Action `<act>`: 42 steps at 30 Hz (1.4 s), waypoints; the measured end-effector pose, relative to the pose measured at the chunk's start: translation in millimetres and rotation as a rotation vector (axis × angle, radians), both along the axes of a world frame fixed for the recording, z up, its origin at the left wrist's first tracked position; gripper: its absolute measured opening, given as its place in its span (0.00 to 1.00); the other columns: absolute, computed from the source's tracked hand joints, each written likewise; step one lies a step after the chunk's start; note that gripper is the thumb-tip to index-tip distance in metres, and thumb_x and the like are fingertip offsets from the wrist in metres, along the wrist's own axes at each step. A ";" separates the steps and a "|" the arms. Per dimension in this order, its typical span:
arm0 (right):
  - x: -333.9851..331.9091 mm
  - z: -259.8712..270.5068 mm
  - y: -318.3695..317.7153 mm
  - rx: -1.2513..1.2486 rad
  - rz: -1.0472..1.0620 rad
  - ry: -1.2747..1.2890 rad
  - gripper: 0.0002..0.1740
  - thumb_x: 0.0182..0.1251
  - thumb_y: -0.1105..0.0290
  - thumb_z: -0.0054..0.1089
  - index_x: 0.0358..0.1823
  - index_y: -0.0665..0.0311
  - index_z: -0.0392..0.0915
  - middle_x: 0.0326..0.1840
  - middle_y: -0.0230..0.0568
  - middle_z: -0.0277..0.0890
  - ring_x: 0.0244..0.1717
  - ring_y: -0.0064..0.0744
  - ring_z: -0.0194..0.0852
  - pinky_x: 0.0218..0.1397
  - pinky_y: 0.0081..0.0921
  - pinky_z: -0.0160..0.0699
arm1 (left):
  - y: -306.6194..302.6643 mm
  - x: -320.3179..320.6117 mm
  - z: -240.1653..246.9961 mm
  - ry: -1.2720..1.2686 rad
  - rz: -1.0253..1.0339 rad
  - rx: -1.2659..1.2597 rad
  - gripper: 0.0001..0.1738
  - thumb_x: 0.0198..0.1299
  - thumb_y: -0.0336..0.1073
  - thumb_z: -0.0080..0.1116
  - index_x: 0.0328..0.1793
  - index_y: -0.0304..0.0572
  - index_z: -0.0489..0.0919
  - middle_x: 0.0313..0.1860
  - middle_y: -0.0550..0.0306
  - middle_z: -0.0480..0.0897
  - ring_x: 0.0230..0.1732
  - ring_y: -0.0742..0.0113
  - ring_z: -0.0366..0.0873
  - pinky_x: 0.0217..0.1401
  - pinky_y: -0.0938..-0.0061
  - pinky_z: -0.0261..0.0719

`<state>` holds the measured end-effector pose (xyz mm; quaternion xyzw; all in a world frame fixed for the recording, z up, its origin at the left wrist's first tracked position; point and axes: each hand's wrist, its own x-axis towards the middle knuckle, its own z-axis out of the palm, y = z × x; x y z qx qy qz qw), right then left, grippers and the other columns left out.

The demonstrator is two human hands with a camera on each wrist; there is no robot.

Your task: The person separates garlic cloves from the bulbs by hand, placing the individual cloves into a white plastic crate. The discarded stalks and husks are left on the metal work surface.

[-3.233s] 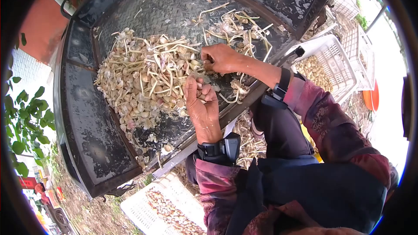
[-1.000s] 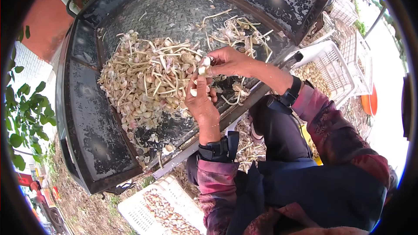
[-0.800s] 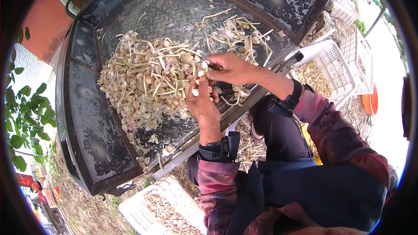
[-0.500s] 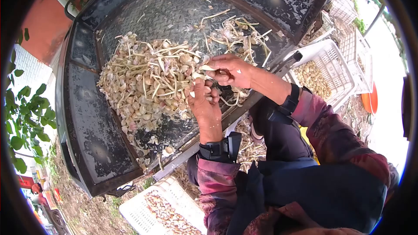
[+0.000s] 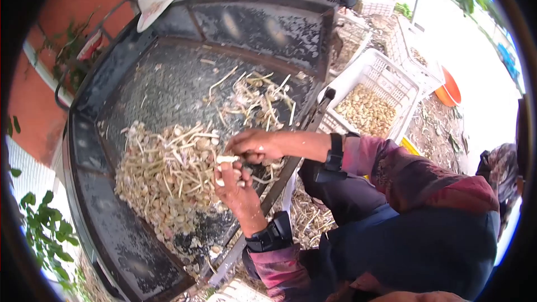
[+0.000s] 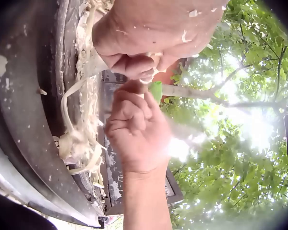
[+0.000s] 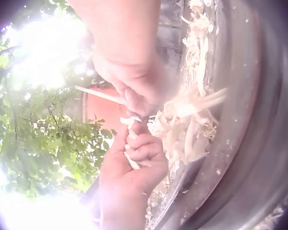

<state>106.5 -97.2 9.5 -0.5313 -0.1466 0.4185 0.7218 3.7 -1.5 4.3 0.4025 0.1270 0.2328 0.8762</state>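
Near the centre of the head view, the left hand has its fingers curled round a few small pale garlic pieces and pinches one whitish, elongated garlic clove at its thumb and fingertips. Just above it, the right hand is bent inward, its curled fingers and thumb closing on that same clove; both wrist views show the fingertips of the two hands meeting there, the exact contact being blurred. Left of the hands lies a broad heap of garlic with dry straw-coloured stalks, on the floor of a worn black metal cart bed. Above the hands in the frame is a smaller tangle of pale stalks and skins. Towards the right, a white plastic lattice crate contains loose tan cloves, with a round orange basin beyond it. At upper left, a white brimmed hat shows by the cart bed's far edge.
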 end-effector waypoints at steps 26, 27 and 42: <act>-10.6 32.1 -17.9 0.403 -0.022 0.278 0.11 0.62 0.65 0.51 0.39 0.65 0.72 0.17 0.25 0.62 0.10 0.12 0.43 0.11 0.13 0.40 | 2.6 1.0 -4.6 0.169 0.071 0.296 0.13 0.59 0.42 0.57 0.37 0.41 0.71 0.21 0.63 0.72 0.13 0.79 0.62 0.10 0.87 0.51; -15.1 26.3 -15.6 0.329 -0.077 0.134 0.11 0.62 0.63 0.54 0.36 0.64 0.73 0.18 0.24 0.61 0.10 0.11 0.44 0.11 0.13 0.39 | 3.1 1.2 -2.0 0.148 0.051 0.335 0.13 0.59 0.42 0.57 0.39 0.41 0.72 0.21 0.63 0.71 0.13 0.80 0.62 0.10 0.87 0.51; -33.5 3.2 -24.5 0.449 -0.348 0.111 0.13 0.63 0.59 0.56 0.26 0.58 0.72 0.20 0.31 0.69 0.11 0.11 0.46 0.11 0.14 0.39 | -22.7 -4.9 -6.8 0.086 -0.071 0.231 0.24 0.57 0.44 0.59 0.57 0.40 0.72 0.21 0.63 0.70 0.15 0.79 0.62 0.13 0.87 0.54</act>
